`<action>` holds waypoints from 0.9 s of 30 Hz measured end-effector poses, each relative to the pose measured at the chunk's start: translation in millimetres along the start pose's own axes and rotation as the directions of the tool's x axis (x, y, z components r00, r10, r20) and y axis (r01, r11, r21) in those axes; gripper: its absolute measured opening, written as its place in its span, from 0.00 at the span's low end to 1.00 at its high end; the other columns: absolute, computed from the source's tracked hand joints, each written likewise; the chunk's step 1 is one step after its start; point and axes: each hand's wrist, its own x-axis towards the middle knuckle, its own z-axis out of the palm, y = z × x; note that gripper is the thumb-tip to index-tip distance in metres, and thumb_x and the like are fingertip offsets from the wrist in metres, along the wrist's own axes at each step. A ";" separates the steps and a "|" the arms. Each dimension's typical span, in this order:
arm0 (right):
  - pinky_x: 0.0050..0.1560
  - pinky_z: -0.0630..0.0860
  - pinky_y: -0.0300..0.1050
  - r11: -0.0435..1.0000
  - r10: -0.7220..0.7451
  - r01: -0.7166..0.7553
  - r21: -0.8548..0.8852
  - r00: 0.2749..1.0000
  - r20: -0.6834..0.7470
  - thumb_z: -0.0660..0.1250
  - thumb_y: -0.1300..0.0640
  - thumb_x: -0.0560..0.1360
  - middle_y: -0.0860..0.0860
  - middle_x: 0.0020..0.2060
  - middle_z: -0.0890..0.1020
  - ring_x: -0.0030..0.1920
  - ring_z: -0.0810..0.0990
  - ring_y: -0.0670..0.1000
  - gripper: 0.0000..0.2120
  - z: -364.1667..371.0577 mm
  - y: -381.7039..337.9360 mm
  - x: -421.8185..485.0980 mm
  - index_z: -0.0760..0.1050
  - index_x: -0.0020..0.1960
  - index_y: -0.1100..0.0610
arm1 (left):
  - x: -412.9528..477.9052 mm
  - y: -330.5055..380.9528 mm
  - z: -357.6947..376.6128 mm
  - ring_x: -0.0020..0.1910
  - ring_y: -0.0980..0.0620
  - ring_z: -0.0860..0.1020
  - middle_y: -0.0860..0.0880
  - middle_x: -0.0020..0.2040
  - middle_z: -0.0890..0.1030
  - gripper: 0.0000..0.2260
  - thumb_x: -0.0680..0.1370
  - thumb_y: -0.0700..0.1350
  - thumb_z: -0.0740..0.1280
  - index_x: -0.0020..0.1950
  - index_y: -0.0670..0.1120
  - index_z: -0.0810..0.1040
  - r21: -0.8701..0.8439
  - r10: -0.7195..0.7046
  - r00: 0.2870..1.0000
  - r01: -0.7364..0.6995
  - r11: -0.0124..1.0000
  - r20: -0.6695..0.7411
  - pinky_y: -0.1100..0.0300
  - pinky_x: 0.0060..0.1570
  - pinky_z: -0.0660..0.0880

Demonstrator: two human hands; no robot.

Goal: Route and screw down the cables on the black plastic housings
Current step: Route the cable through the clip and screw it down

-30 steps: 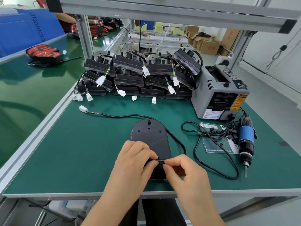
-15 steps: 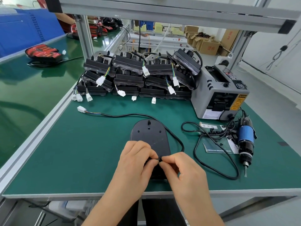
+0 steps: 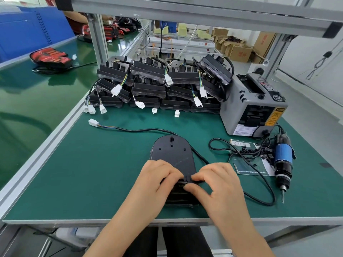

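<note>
While right hand [image 3: 220, 184] pinches cable [image 3: 144, 130], housing [image 3: 172, 154] points away.

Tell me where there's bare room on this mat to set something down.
Bare green mat lies left of the black oval plastic housing, between the aluminium edge rail and thin black cable. Crowded: right, around the blue electric screwdriver; rear, the stacked black housings.

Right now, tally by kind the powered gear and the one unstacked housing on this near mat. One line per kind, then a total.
black plastic housing: 1
blue electric screwdriver: 1
gray tape dispenser: 1
Total: 3
</note>
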 end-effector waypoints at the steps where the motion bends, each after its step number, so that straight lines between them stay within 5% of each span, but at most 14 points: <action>1: 0.43 0.73 0.51 1.000 -0.007 0.007 -0.004 1.000 0.013 0.66 0.41 0.68 0.43 0.38 0.78 0.44 0.75 0.50 0.15 -0.1 1.5 0.8 0.80 0.38 0.52 | 4.7 1.5 -1.3 0.51 0.60 0.70 0.57 0.42 0.79 0.10 0.79 0.48 0.63 0.41 0.51 0.81 0.023 -0.021 0.999 0.021 1.000 0.029 0.68 0.50 0.67; 7: 0.45 0.66 0.47 1.000 -0.026 0.027 -0.008 0.999 0.047 0.66 0.41 0.67 0.40 0.36 0.79 0.45 0.75 0.48 0.13 0.9 5.6 2.7 0.80 0.37 0.50 | 26.4 7.4 -2.7 0.49 0.59 0.73 0.57 0.44 0.78 0.06 0.73 0.56 0.65 0.37 0.59 0.78 0.064 -0.171 0.959 0.161 0.985 0.225 0.60 0.52 0.71; 14: 0.47 0.66 0.43 0.998 0.007 -0.015 0.067 0.993 0.119 0.67 0.42 0.66 0.39 0.36 0.78 0.45 0.74 0.47 0.12 0.4 4.4 1.3 0.79 0.38 0.50 | 28.5 7.2 -2.6 0.40 0.63 0.75 0.57 0.40 0.78 0.08 0.70 0.51 0.70 0.31 0.55 0.79 -0.007 -0.235 0.953 0.241 0.971 0.189 0.71 0.39 0.68; 20: 0.53 0.68 0.39 0.964 0.112 -0.154 0.219 0.975 0.191 0.67 0.45 0.71 0.39 0.40 0.78 0.49 0.74 0.43 0.08 -23.0 19.4 8.3 0.79 0.42 0.49 | 29.1 6.5 -3.6 0.41 0.65 0.75 0.61 0.39 0.78 0.09 0.70 0.50 0.70 0.30 0.54 0.79 -0.021 -0.246 0.943 0.257 0.966 0.223 0.74 0.39 0.67; 24: 0.47 0.71 0.46 0.929 0.347 -0.336 -0.154 0.936 0.054 0.66 0.59 0.75 0.45 0.43 0.80 0.50 0.75 0.51 0.05 -65.3 84.5 33.2 0.80 0.44 0.51 | 26.6 6.1 -2.3 0.41 0.67 0.75 0.65 0.40 0.78 0.09 0.71 0.51 0.70 0.31 0.55 0.79 -0.030 -0.243 0.945 0.255 0.966 0.218 0.75 0.39 0.67; 27: 0.48 0.72 0.46 0.767 0.507 -0.338 -0.545 0.840 0.192 0.62 0.61 0.76 0.47 0.49 0.80 0.59 0.71 0.55 0.11 -77.7 130.5 49.6 0.80 0.51 0.50 | 26.8 7.0 -2.3 0.43 0.67 0.74 0.65 0.41 0.78 0.08 0.71 0.51 0.70 0.32 0.56 0.79 -0.037 -0.246 0.944 0.260 0.965 0.219 0.74 0.39 0.65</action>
